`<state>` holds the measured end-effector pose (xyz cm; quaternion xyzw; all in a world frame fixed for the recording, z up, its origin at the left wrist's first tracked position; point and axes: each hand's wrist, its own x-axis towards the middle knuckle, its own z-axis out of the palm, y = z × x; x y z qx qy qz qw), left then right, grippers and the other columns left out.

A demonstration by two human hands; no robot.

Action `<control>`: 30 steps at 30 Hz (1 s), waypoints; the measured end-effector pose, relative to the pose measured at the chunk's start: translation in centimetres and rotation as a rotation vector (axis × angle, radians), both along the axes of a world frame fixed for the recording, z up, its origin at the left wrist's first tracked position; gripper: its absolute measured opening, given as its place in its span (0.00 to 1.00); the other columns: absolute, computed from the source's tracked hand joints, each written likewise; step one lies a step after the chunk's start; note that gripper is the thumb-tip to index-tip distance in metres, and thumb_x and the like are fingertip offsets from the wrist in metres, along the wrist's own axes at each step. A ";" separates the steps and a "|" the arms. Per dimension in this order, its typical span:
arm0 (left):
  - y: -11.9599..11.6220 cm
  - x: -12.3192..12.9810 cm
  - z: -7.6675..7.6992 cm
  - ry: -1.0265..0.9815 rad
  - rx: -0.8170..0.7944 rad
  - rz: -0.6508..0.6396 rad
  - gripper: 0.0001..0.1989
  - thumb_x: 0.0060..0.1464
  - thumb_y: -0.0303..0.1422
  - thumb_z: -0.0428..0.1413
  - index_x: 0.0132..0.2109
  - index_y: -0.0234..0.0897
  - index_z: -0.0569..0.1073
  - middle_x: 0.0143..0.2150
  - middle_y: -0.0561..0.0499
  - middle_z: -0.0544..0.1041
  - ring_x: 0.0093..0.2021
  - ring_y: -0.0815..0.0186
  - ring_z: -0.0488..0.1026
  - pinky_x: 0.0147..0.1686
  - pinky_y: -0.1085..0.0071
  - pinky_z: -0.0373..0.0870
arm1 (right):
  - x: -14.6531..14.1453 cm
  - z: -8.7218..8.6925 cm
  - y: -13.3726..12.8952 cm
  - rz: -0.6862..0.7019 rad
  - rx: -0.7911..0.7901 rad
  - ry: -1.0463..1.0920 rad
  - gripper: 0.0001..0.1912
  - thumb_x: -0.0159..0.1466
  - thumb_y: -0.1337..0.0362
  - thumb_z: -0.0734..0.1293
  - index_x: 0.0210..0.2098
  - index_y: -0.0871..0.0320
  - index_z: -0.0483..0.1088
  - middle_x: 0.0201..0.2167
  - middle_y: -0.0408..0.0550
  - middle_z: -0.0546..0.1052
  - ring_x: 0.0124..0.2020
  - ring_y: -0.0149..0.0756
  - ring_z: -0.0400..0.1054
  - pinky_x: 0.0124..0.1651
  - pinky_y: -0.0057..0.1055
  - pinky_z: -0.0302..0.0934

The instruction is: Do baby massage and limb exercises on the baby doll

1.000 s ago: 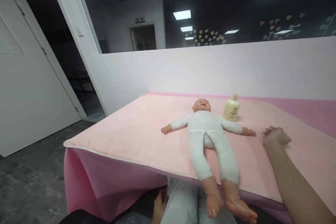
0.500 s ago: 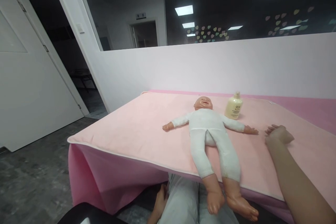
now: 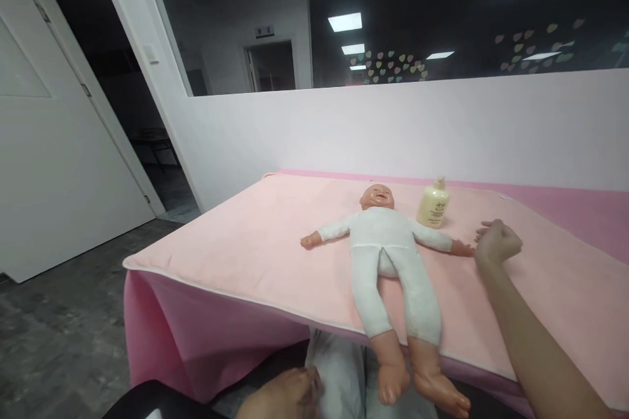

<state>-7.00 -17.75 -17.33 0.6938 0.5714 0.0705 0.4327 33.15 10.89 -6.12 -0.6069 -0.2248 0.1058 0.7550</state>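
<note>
the doll is on its back on the pink-covered table in front of you, clock centred on its middle: head at 12 o'clock, arms out at approx 9 & 3, legs running down to 5–6 o'clock w/ both bare feet past the near edge, above your lap. body's white, head, hands & feet bare.

your right grip is out at 3 o'clock, right by the doll's hand on that side — can't tell if they touch. its fingers are loosely bent & a bit apart, tips aimed approx 10 o'clock, nothing visible in them; palm's hidden from the cam. your forearm runs back toward 5 o'clock.

your left grip is low at 7 o'clock, below the table edge & next to your lap. fingers look curled, but it's blurred — can't tell if they're together or clamped on smth.

pale yellow bottle w/ dark print stands at 2 o'clock, just beyond the doll's arm & near its head. white wall past the table at 12, dark window over it w/ heart shapes. white door open at approx 9–10 o'clock, grey floor at 8.
</note>
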 end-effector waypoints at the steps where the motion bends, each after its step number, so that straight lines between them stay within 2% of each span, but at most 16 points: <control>1: -0.1 0.3 3.1 -0.030 -0.007 -0.082 0.17 0.44 0.43 0.58 0.43 0.45 0.74 0.38 0.51 0.77 0.40 0.57 0.74 0.41 0.64 0.69 | -1.1 0.4 -0.2 0.072 0.035 -0.072 0.12 0.56 0.61 0.58 0.21 0.58 0.69 0.13 0.43 0.65 0.15 0.32 0.59 0.21 0.31 0.56; 2: 0.1 0.7 6.3 -0.190 -0.042 -0.239 0.19 0.46 0.43 0.57 0.46 0.44 0.73 0.40 0.50 0.77 0.41 0.59 0.74 0.42 0.65 0.69 | -2.2 0.7 -0.4 0.141 0.059 -0.140 0.14 0.57 0.58 0.59 0.22 0.59 0.69 0.14 0.42 0.66 0.16 0.32 0.59 0.22 0.31 0.57; 4: 1.4 1.8 11.9 -0.568 -0.166 -0.566 0.21 0.46 0.46 0.58 0.44 0.37 0.74 0.37 0.46 0.78 0.40 0.59 0.75 0.41 0.67 0.70 | -4.5 1.3 -0.8 0.288 0.077 -0.275 0.17 0.58 0.55 0.59 0.23 0.59 0.70 0.15 0.42 0.67 0.17 0.31 0.60 0.24 0.30 0.58; 6: 4.1 3.5 16.1 -0.901 -0.296 -0.818 0.20 0.46 0.46 0.60 0.38 0.33 0.74 0.28 0.45 0.76 0.33 0.60 0.75 0.37 0.66 0.71 | -6.6 2.0 -0.9 0.425 0.072 -0.357 0.18 0.58 0.53 0.60 0.23 0.60 0.70 0.15 0.42 0.67 0.18 0.30 0.60 0.25 0.29 0.58; 7: 5.9 4.5 17.5 -1.111 -0.171 -0.637 0.18 0.47 0.46 0.59 0.35 0.34 0.74 0.24 0.47 0.74 0.28 0.63 0.73 0.35 0.67 0.70 | -7.6 2.3 -0.7 0.505 0.065 -0.379 0.18 0.58 0.52 0.60 0.23 0.60 0.70 0.15 0.42 0.67 0.18 0.30 0.60 0.26 0.29 0.58; 8: 8.0 5.7 18.5 -1.287 -0.004 -0.383 0.15 0.50 0.45 0.57 0.34 0.35 0.73 0.22 0.51 0.73 0.26 0.67 0.72 0.33 0.69 0.69 | -8.5 2.7 -0.4 0.590 0.049 -0.392 0.18 0.58 0.51 0.60 0.23 0.60 0.70 0.16 0.43 0.68 0.18 0.30 0.61 0.25 0.29 0.58; 9: 10.4 6.9 19.0 -1.361 0.128 -0.136 0.12 0.51 0.41 0.57 0.37 0.37 0.72 0.23 0.53 0.73 0.26 0.69 0.71 0.33 0.71 0.68 | -9.4 3.0 0.1 0.660 0.033 -0.406 0.19 0.58 0.50 0.60 0.24 0.60 0.70 0.17 0.44 0.69 0.19 0.31 0.61 0.25 0.29 0.57; 10: 12.9 8.2 19.2 -1.343 0.228 0.070 0.10 0.52 0.38 0.57 0.39 0.37 0.72 0.25 0.54 0.73 0.28 0.70 0.71 0.35 0.72 0.68 | -10.1 3.3 0.7 0.712 0.020 -0.424 0.20 0.58 0.49 0.60 0.24 0.60 0.70 0.19 0.45 0.70 0.20 0.31 0.62 0.25 0.29 0.57; 12: 18.2 10.2 18.6 -1.236 0.455 0.378 0.07 0.49 0.32 0.57 0.38 0.36 0.72 0.27 0.54 0.73 0.31 0.71 0.70 0.39 0.71 0.66 | -11.4 3.7 2.2 0.747 -0.007 -0.466 0.20 0.57 0.49 0.59 0.25 0.60 0.70 0.22 0.47 0.72 0.22 0.32 0.64 0.26 0.29 0.58; 15: 26.0 11.4 16.9 -0.979 0.696 0.633 0.06 0.46 0.25 0.54 0.34 0.35 0.72 0.33 0.50 0.75 0.35 0.68 0.70 0.43 0.69 0.66 | -12.6 3.5 4.8 0.693 -0.057 -0.469 0.18 0.55 0.51 0.60 0.28 0.58 0.71 0.27 0.49 0.75 0.27 0.36 0.67 0.32 0.33 0.61; 17: 30.7 11.3 15.8 -0.799 0.777 0.675 0.08 0.47 0.25 0.52 0.35 0.35 0.73 0.38 0.47 0.75 0.40 0.66 0.71 0.46 0.67 0.65 | -13.2 3.0 6.7 0.665 -0.080 -0.416 0.17 0.53 0.52 0.61 0.30 0.58 0.72 0.31 0.50 0.76 0.32 0.40 0.69 0.38 0.37 0.63; 19: 34.6 11.1 15.0 -0.700 0.808 0.669 0.09 0.47 0.27 0.53 0.38 0.36 0.74 0.42 0.46 0.75 0.43 0.64 0.70 0.49 0.66 0.65 | -13.8 2.3 8.7 0.672 -0.073 -0.344 0.17 0.52 0.52 0.62 0.33 0.57 0.73 0.36 0.52 0.77 0.38 0.43 0.70 0.46 0.39 0.62; 22: 38.8 11.3 14.2 -0.726 0.764 0.552 0.13 0.48 0.30 0.54 0.42 0.37 0.75 0.48 0.46 0.75 0.52 0.61 0.68 0.57 0.63 0.60 | -14.9 1.3 11.4 0.785 -0.037 -0.227 0.20 0.50 0.52 0.65 0.38 0.57 0.74 0.43 0.52 0.77 0.47 0.44 0.68 0.55 0.40 0.59; 24: 40.4 11.6 13.6 -0.848 0.631 0.441 0.14 0.48 0.32 0.55 0.44 0.37 0.76 0.51 0.45 0.75 0.54 0.60 0.68 0.58 0.62 0.60 | -15.6 0.8 12.7 0.895 0.006 -0.161 0.22 0.49 0.51 0.67 0.39 0.57 0.74 0.47 0.51 0.76 0.51 0.44 0.67 0.58 0.40 0.57; 26: 41.0 11.7 13.1 -0.983 0.497 0.379 0.16 0.47 0.34 0.56 0.44 0.37 0.76 0.51 0.45 0.75 0.53 0.59 0.69 0.57 0.61 0.62 | -16.2 0.3 13.4 0.991 0.061 -0.085 0.23 0.48 0.52 0.68 0.41 0.57 0.74 0.49 0.51 0.75 0.53 0.44 0.65 0.59 0.41 0.56; 30: 40.6 11.3 12.6 -1.085 0.417 0.425 0.17 0.40 0.30 0.59 0.42 0.38 0.78 0.47 0.47 0.77 0.50 0.59 0.70 0.55 0.61 0.64 | -16.5 -0.3 13.1 1.083 0.144 0.069 0.23 0.48 0.53 0.70 0.42 0.55 0.75 0.53 0.49 0.72 0.57 0.45 0.62 0.62 0.42 0.53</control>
